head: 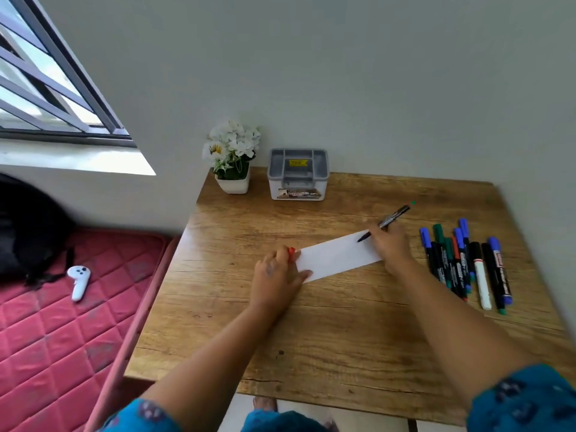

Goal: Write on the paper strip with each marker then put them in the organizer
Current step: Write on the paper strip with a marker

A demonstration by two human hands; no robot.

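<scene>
A white paper strip [335, 255] lies slanted on the wooden table [311, 322]. My right hand [391, 244] grips an uncapped black marker [391, 219], its tip touching the strip's far right end. My left hand [277, 271] rests on the strip's left end and pinches a small red cap [291, 253]. Several capped markers [467, 266] with blue, green, black and white bodies lie in a row at the right of the table. A grey organizer [297, 174] with open compartments stands at the table's back, against the wall.
A white pot of white flowers [232, 157] stands left of the organizer. Left of the table is a red quilted mattress [56, 332] with a white controller [78, 280] and a black bag [28, 226] on it. A barred window [46, 79] is upper left.
</scene>
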